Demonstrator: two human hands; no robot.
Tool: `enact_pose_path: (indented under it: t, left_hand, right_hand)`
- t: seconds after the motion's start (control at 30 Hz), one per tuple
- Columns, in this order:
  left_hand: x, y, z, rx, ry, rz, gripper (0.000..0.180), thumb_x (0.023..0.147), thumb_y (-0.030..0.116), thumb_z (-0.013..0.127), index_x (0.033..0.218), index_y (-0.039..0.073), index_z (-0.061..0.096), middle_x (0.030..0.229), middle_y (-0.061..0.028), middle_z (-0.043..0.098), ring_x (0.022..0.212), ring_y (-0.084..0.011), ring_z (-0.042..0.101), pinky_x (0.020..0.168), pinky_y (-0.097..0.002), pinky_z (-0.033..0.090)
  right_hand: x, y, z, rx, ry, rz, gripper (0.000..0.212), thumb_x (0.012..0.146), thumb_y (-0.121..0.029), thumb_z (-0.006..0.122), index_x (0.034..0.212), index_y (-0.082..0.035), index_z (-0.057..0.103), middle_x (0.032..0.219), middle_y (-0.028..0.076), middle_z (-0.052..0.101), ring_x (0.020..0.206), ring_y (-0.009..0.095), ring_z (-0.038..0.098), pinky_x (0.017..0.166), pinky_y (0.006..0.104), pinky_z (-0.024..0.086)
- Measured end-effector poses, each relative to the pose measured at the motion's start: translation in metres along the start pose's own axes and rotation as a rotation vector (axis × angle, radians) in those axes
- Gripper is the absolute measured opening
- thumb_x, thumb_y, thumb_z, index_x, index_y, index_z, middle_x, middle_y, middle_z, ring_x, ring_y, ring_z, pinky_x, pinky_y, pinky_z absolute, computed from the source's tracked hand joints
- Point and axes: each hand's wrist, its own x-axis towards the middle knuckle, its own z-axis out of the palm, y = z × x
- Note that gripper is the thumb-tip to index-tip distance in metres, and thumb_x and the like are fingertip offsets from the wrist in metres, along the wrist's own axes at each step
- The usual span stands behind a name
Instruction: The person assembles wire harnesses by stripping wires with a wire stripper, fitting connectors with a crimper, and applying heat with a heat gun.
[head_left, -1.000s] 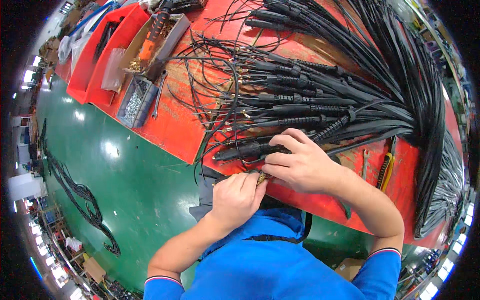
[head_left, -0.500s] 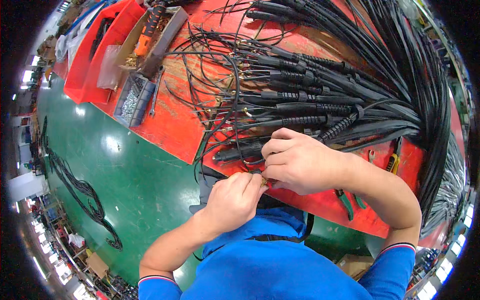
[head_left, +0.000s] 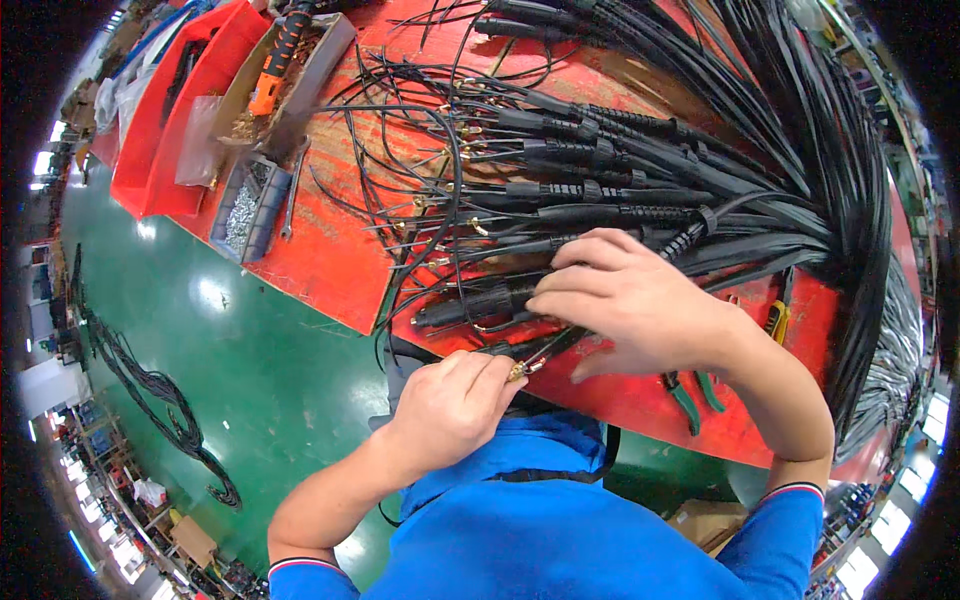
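Observation:
My left hand (head_left: 452, 402) is closed at the near edge of the red table, pinching a small brass connector (head_left: 518, 371) between thumb and fingers. A short silvery end with a dark lead runs from the connector toward my right hand (head_left: 635, 300). That hand has its fingers spread, its thumb apart from them, over the nearest cables; nothing shows firmly in its grip. Just beyond my hands lies a thick black cable end (head_left: 470, 305). Behind it, several black cables with ribbed sleeves (head_left: 590, 190) lie side by side, their thin wires and brass tips pointing left.
A grey bin of small metal screws (head_left: 243, 210) stands at the left table edge beside a wrench (head_left: 295, 190). Beyond are an orange-black tool (head_left: 270, 80) and a red bin (head_left: 150, 165). Green-handled pliers (head_left: 684, 402) lie near right. Coiled cable (head_left: 160, 390) rests on the green floor.
My right hand has come away from the left hand's fingertips and opened, lifting slightly. The brass connector is now in plain sight in my left hand. The view has shifted slightly.

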Motion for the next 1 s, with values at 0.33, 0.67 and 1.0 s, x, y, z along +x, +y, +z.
enact_pose_path:
  t: [0.33,0.67,1.0]
  left_hand:
    - [-0.001,0.002,-0.005,-0.059,-0.032,-0.041,0.026,0.085,0.013,0.081,0.101,-0.002,0.067,0.085,-0.0129,0.066,0.072,-0.0295,0.065,0.063,-0.0398,0.054]
    - [-0.004,0.001,-0.002,-0.113,0.037,-0.088,0.028,0.084,0.011,0.081,0.104,-0.004,0.068,0.09,-0.0163,0.069,0.076,-0.0329,0.067,0.067,-0.0415,0.056]
    - [-0.003,-0.007,0.001,-0.124,0.005,-0.018,0.026,0.085,0.011,0.079,0.103,-0.004,0.066,0.084,-0.0123,0.063,0.072,-0.0287,0.064,0.063,-0.0392,0.054]
  right_hand:
    - [0.0,-0.015,0.022,-0.012,0.141,-0.093,0.049,0.067,-0.029,0.086,0.11,-0.01,0.071,0.106,0.004,0.069,0.113,0.028,0.06,0.103,0.0453,0.047]
    - [0.015,-0.013,0.037,-0.021,0.109,-0.167,0.014,0.082,-0.025,0.072,0.086,-0.012,0.068,0.077,-0.001,0.062,0.08,0.02,0.064,0.077,0.0365,0.05]
    - [0.018,-0.008,0.039,0.072,0.051,-0.214,0.021,0.082,-0.024,0.076,0.094,-0.008,0.07,0.078,0.002,0.063,0.074,0.023,0.063,0.071,0.0373,0.05]
